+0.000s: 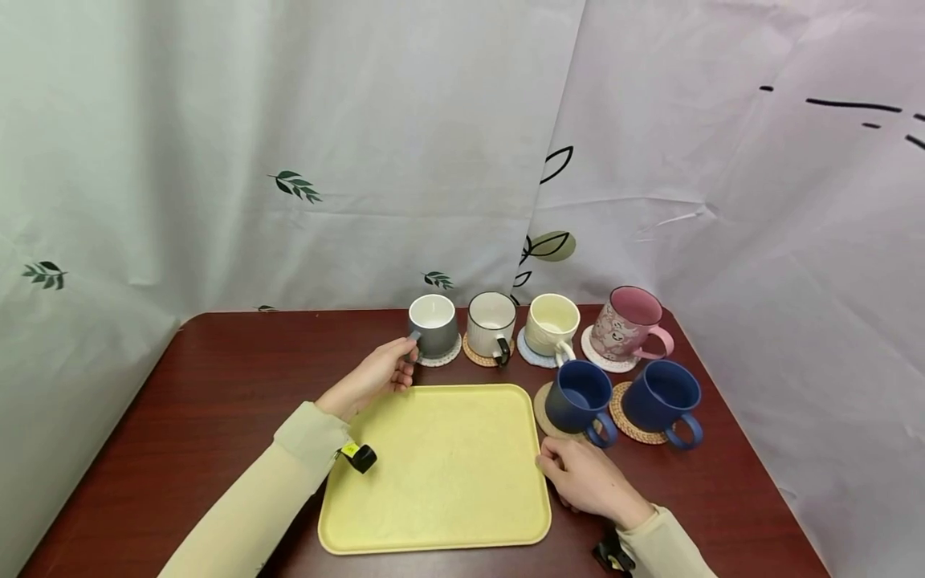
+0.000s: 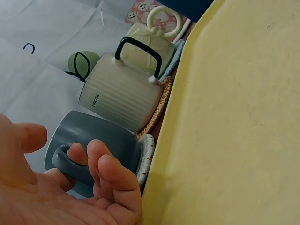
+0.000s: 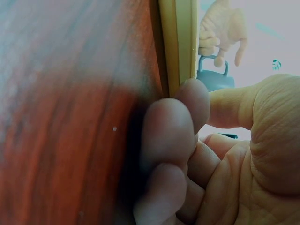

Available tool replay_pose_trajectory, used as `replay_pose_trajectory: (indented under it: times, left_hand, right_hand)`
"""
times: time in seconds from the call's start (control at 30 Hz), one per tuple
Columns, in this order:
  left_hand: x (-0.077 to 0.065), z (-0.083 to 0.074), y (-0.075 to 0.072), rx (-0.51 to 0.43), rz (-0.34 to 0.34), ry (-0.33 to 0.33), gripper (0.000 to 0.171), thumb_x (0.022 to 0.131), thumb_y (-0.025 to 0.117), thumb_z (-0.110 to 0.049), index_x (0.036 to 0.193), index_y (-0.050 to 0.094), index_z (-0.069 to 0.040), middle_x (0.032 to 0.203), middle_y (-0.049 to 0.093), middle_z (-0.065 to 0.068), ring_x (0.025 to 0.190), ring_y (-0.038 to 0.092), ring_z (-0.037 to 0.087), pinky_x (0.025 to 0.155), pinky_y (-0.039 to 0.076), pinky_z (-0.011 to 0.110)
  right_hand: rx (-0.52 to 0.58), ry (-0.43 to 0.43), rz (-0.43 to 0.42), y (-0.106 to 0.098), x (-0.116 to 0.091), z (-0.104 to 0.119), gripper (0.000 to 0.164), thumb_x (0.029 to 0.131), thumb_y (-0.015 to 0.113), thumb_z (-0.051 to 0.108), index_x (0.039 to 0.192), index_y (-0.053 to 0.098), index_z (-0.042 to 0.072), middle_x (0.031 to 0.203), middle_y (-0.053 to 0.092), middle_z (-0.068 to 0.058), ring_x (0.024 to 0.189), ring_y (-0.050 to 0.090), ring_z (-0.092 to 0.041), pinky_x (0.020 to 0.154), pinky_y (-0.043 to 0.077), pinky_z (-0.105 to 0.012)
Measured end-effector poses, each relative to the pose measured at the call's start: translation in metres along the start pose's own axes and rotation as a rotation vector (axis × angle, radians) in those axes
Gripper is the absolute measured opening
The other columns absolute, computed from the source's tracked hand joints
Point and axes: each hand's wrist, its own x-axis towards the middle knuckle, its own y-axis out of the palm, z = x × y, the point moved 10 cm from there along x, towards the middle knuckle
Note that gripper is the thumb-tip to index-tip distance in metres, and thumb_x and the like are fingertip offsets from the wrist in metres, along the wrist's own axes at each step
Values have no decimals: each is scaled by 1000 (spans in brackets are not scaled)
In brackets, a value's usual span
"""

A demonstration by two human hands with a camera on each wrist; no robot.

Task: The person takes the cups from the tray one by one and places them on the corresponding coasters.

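A grey mug (image 1: 436, 333) with a white inside stands on a pale coaster (image 1: 441, 360) beyond the tray's far edge. My left hand (image 1: 379, 369) is at its handle. In the left wrist view, a finger of the left hand (image 2: 89, 187) hooks through the handle of the grey mug (image 2: 93, 133), while the thumb stands away from it. The yellow tray (image 1: 433, 474) lies flat on the table. At its right rim, my right hand (image 1: 585, 478) pinches the edge; in the right wrist view, the thumb and finger meet at the tray rim (image 3: 180, 42).
Right of the grey mug stand a white ribbed mug (image 1: 491, 325) with a black handle, a cream mug (image 1: 547, 329) and a pink patterned mug (image 1: 617, 331). Nearer are two dark blue mugs (image 1: 567, 409), (image 1: 650, 405). Each has a coaster. A curtain (image 1: 347, 144) hangs behind the brown table (image 1: 217, 377).
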Motion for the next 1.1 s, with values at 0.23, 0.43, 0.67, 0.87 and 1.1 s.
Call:
replay_pose_trajectory:
  times: [0.23, 0.43, 0.67, 0.87, 1.1]
  left_hand:
    - [1, 1, 1, -6, 16, -1, 34, 111, 37, -40, 101, 48, -10, 75, 48, -1, 64, 48, 11, 61, 43, 23]
    - [0, 2, 0, -10, 21, -10, 33, 111, 36, -39, 100, 48, -10, 74, 49, -2, 64, 49, 10, 61, 44, 23]
    - [-2, 2, -2, 6, 6, 10, 32, 112, 35, -35, 107, 51, -8, 77, 52, 0, 65, 51, 10, 59, 47, 23]
    - [-14, 2, -2, 86, -11, 72, 38, 111, 43, -27, 136, 43, 2, 88, 61, 7, 67, 59, 12, 61, 53, 25]
    - [-43, 0, -9, 344, -42, 205, 52, 107, 53, -27, 148, 38, 1, 114, 65, 25, 81, 67, 24, 70, 57, 35]
  right_hand:
    - [2, 2, 0, -1, 0, 0, 32, 107, 56, 26, 75, 54, 22, 46, 48, 13, 35, 52, -7, 48, 44, -22]
    - [-1, 2, -2, 0, 0, 1, 32, 107, 57, 26, 75, 54, 22, 46, 49, 13, 35, 52, -7, 49, 43, -22]
    - [-6, -6, -3, -1, 2, 2, 31, 107, 57, 26, 76, 55, 22, 47, 49, 13, 35, 52, -6, 49, 43, -22]
    - [-11, 0, 1, -3, 1, -1, 31, 107, 56, 28, 76, 55, 23, 48, 50, 12, 36, 52, -6, 49, 43, -22]
    - [-34, 5, -22, -5, -1, 0, 31, 106, 59, 27, 75, 54, 25, 55, 49, 13, 45, 48, -2, 50, 39, -21]
